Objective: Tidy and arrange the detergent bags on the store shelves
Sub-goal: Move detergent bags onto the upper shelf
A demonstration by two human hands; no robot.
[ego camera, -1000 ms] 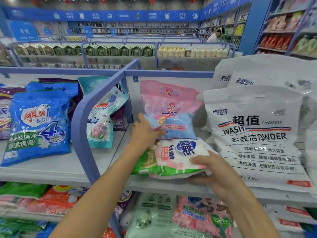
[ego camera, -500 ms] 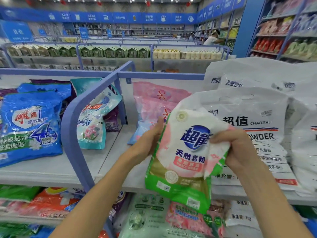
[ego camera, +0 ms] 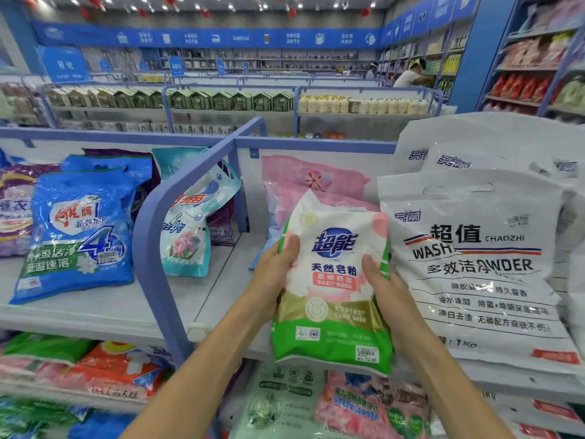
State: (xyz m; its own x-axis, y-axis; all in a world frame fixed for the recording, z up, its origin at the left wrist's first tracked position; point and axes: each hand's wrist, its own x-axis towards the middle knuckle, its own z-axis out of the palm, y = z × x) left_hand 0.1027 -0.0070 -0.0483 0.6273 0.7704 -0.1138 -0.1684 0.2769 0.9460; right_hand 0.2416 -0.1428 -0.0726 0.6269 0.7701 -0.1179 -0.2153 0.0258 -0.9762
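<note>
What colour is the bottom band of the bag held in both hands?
The bag has a green bottom band, clearest in the head view.

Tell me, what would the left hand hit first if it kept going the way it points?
The left hand grips the green-and-white bag; carried on forward, they would probably meet the pink bag behind first, though depth is unclear.

White, pink and green detergent bag (ego camera: 335, 286) held upright before the shelf (ego camera: 95, 312), label facing outward.
</note>
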